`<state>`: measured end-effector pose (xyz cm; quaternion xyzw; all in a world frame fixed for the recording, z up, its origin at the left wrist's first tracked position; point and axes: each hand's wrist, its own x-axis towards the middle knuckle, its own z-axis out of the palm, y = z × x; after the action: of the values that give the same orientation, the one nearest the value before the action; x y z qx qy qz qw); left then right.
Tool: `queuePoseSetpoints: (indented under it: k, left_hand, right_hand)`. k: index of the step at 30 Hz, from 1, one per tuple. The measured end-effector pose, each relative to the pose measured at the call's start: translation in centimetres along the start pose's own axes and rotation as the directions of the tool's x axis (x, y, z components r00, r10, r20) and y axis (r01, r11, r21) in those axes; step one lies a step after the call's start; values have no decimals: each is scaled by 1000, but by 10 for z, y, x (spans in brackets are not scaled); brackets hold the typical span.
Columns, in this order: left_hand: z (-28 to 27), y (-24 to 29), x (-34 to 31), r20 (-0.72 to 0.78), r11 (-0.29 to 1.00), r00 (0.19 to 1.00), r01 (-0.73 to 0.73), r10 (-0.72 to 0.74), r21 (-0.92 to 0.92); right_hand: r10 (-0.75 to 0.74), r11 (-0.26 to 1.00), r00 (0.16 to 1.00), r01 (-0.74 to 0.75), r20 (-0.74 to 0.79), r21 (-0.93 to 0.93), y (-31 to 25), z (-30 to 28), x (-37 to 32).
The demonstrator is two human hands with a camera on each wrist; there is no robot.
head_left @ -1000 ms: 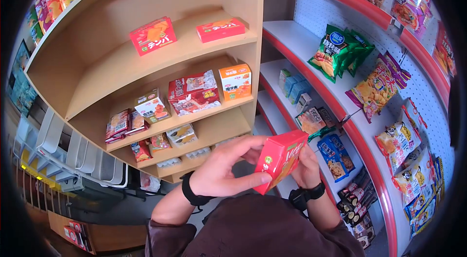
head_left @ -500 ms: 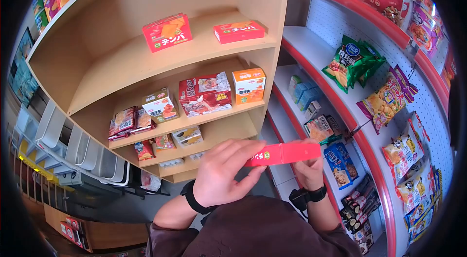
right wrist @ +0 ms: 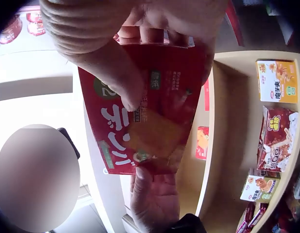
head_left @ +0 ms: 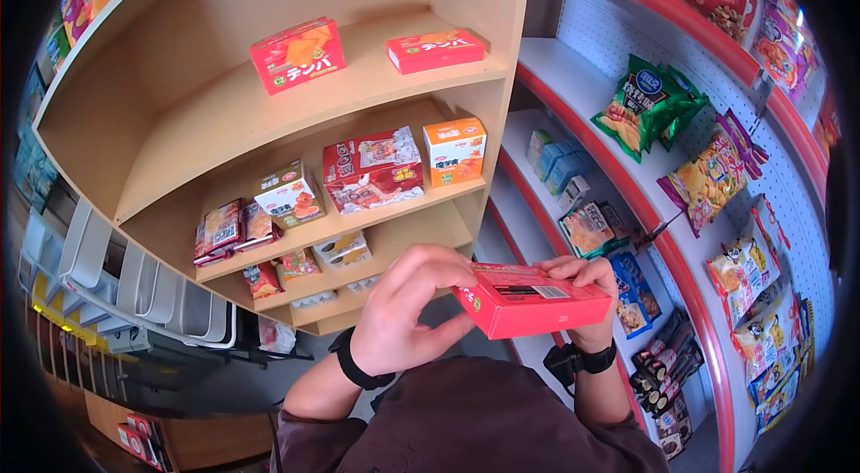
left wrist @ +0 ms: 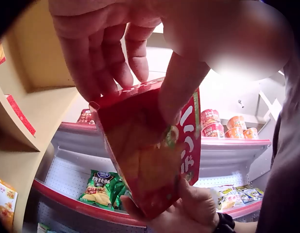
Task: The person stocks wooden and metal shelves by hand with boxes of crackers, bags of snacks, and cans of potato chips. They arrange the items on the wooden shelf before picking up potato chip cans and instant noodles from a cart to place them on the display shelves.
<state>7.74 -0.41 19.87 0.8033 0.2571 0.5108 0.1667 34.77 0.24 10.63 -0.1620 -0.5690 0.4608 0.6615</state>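
Both hands hold a flat red snack box (head_left: 528, 316) in front of the chest. Its face with a barcode is turned up in the head view. The left hand (head_left: 403, 307) pinches the box's left end between thumb and fingers. At the opposite end the right hand (head_left: 596, 330) grips it, fingers over the far edge. In the left wrist view the left thumb lies across the printed front, and the right hand (left wrist: 196, 208) holds the lower end. The right wrist view shows white lettering and the left hand (right wrist: 157, 201) below.
A wooden shelf unit (head_left: 193, 128) ahead carries matching red boxes (head_left: 298, 56), an orange-and-white box (head_left: 454, 152) and other snack packs. To the right, a white shelf rack with red edges (head_left: 649, 222) holds green chip bags (head_left: 647, 106) and several other bags. White bins (head_left: 161, 280) stand at left.
The red box has been turned over between the hands, from its printed front and end to a narrow side, then to the barcode face. Both hands still hold it.
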Motion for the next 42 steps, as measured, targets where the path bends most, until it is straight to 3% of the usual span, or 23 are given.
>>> queuePoseSetpoints:
  k: [17, 23, 32, 42]
  left_hand:
    - [-1, -3, 7, -26, 990, 990, -137, 138, 27]
    - [-3, -6, 7, 20, 993, 994, -112, 111, 39]
    - [-4, -7, 4, 119, 997, 992, 54, -46, -63]
    - [-4, -10, 1, 177, 990, 980, 109, -91, -93]
  right_hand:
    - [-33, 999, 999, 33, -12, 8, 1, 2, -1]
    - [-10, 1000, 1000, 10, -21, 17, 4, 0, -1]
    - [34, 996, 999, -33, -13, 83, 7, 1, 1]
    - [30, 994, 1000, -30, 1, 107, 10, 0, 3]
